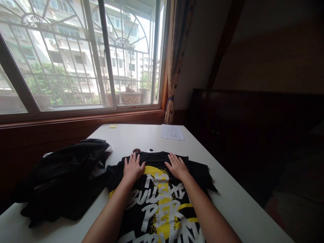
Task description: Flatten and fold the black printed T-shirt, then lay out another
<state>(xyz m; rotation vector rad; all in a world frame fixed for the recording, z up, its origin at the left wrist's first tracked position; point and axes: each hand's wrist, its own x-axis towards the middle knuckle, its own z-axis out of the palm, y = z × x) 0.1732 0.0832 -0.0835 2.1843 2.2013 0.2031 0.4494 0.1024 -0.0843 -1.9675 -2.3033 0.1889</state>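
Observation:
A black T-shirt (162, 202) with white lettering and yellow patches is spread on the white table (227, 202), its collar toward the far end. My left hand (133, 167) lies flat on the shirt's left shoulder, fingers apart. On the right shoulder rests my right hand (178, 166), also with its fingers spread. Neither hand grips the cloth. The shirt's lower part runs out of view between my forearms.
A heap of dark clothes (68, 179) covers the table's left side. Beyond the collar are a dark round object (136, 151) and a white one (150, 150). Papers (172, 132) and a yellow note (113, 126) lie near the far edge, below the window.

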